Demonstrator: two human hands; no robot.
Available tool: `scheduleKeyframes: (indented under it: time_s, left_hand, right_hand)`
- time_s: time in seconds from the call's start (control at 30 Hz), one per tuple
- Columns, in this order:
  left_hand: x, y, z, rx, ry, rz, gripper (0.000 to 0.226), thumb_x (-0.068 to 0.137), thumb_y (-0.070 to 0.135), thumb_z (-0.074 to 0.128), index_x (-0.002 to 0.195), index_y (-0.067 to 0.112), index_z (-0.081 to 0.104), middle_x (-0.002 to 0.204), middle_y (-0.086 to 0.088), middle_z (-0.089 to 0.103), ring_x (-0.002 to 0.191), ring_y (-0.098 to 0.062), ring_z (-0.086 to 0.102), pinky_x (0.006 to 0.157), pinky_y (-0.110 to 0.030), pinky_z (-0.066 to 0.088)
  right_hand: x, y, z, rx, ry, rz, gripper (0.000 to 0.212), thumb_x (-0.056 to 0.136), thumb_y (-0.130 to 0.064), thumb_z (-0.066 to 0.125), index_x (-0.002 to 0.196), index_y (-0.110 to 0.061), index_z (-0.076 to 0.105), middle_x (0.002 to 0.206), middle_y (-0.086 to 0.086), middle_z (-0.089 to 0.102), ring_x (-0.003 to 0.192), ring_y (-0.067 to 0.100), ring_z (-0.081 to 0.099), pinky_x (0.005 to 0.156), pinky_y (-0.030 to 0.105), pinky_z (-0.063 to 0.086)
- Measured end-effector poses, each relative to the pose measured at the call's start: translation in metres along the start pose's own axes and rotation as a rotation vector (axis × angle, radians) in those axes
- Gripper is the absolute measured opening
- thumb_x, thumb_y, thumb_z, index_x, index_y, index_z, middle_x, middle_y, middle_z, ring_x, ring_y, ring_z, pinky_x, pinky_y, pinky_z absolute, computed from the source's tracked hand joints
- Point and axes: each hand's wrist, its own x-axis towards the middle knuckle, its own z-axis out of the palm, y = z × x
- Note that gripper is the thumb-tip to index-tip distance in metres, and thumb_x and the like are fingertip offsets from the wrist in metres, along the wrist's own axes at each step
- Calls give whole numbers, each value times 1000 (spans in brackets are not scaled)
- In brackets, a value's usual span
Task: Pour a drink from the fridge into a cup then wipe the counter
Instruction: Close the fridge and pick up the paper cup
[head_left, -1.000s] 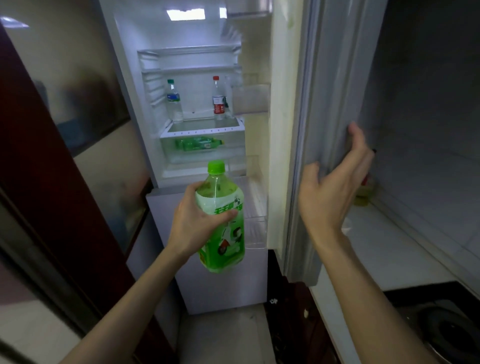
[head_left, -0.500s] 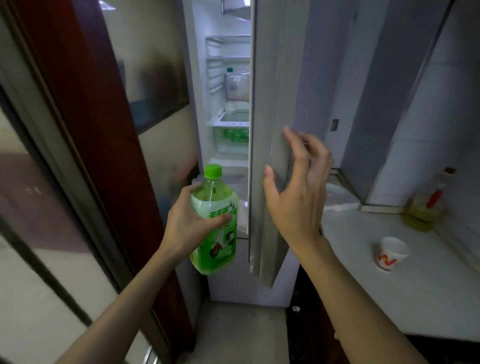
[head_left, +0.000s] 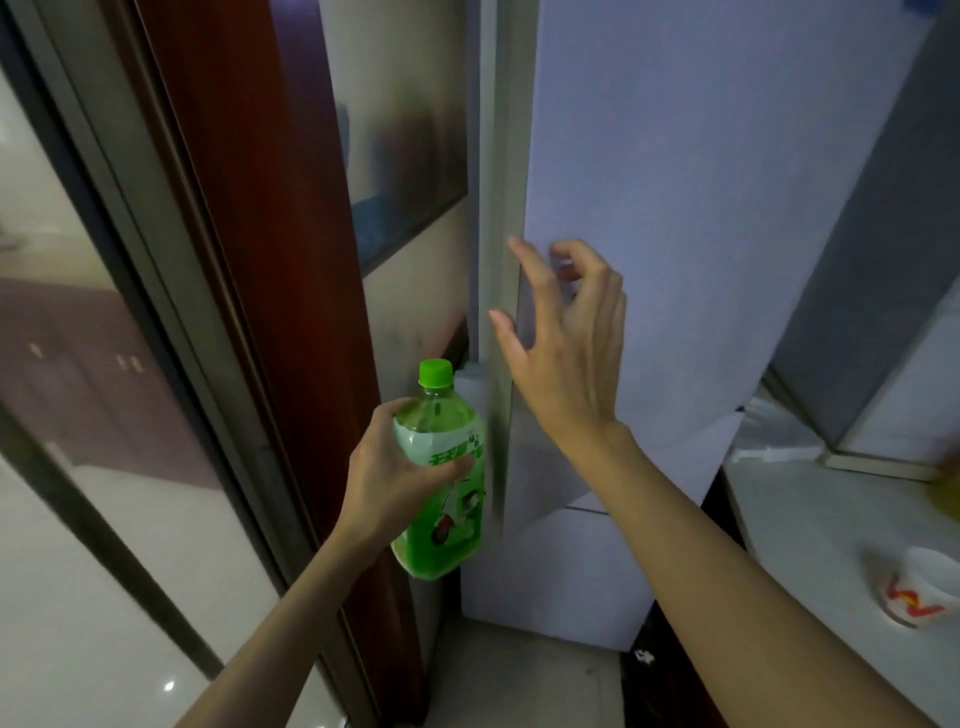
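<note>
My left hand (head_left: 395, 467) grips a green drink bottle (head_left: 447, 483) with a green cap, held upright just left of the fridge. The white fridge door (head_left: 675, 208) is almost closed; none of the fridge's inside shows. My right hand (head_left: 566, 343) is at the door's left edge, thumb and forefinger stretched out and the other fingers loosely curled, holding nothing. A white paper cup (head_left: 919, 587) with a red and yellow print stands on the white counter (head_left: 810, 519) at the lower right.
A dark red wooden door frame (head_left: 260, 260) and a glass sliding door (head_left: 67, 415) stand close on the left. A grey pillar (head_left: 872, 260) rises behind the counter. A yellowish bottle (head_left: 948, 493) shows blurred at the right edge.
The fridge door has swung from wide open to nearly closed under my right hand. The view has turned right, bringing the counter and cup into sight. The bottle stays in my left hand.
</note>
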Motion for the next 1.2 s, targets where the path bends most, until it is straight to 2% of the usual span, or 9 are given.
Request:
scheduleKeyframes:
  time_s: [0.13, 0.37, 0.53, 0.7, 0.87, 1.0, 1.2]
  left_hand:
    - [28, -15, -6, -27, -13, 3, 80, 55, 34, 92, 120, 33, 46, 107, 9, 65, 96, -8, 65, 79, -32, 57]
    - [67, -26, -10, -46, -43, 19, 79, 55, 32, 92, 120, 34, 46, 108, 11, 64, 96, -6, 64, 79, -33, 58]
    - [92, -28, -1, -27, -56, 10, 78, 57, 35, 91, 122, 30, 48, 106, 15, 62, 96, -4, 62, 78, -29, 56]
    - [120, -25, 21, -32, -21, 8, 81, 57, 32, 91, 125, 27, 49, 108, 13, 62, 97, -6, 62, 79, -29, 56]
    - [151, -14, 54, -44, 44, 9, 75, 56, 25, 92, 117, 30, 49, 106, 10, 63, 97, -11, 64, 81, -36, 57]
    - [172, -6, 82, -30, 85, -5, 75, 55, 27, 93, 117, 28, 50, 107, 6, 63, 97, -15, 63, 82, -38, 57]
    - [190, 0, 116, -36, 145, -22, 77, 53, 30, 93, 119, 24, 52, 109, 4, 63, 95, -13, 63, 83, -39, 56]
  right_hand:
    - [17, -4, 39, -57, -59, -23, 53, 88, -36, 64, 138, -23, 51, 129, 10, 34, 110, 25, 48, 82, 36, 46]
    - [44, -2, 88, -123, -197, -66, 54, 87, -34, 63, 139, -24, 49, 130, 16, 48, 110, 27, 49, 81, 38, 45]
    - [58, 11, 116, -101, -252, -74, 55, 86, -17, 59, 140, -23, 49, 137, 16, 46, 120, 29, 48, 88, 39, 43]
    - [57, 47, 143, -92, -345, -97, 61, 79, -5, 60, 138, -13, 49, 141, 17, 45, 127, 31, 44, 100, 43, 40]
    - [49, 101, 161, -87, -383, -144, 60, 75, 1, 59, 135, -5, 53, 141, 18, 47, 131, 32, 43, 106, 44, 36]
    - [43, 136, 169, -77, -380, -230, 62, 72, 6, 55, 133, -5, 55, 142, 18, 47, 133, 31, 43, 108, 42, 33]
    - [48, 158, 180, -84, -410, -340, 62, 76, 0, 49, 137, -8, 52, 148, 15, 43, 139, 29, 37, 110, 39, 26]
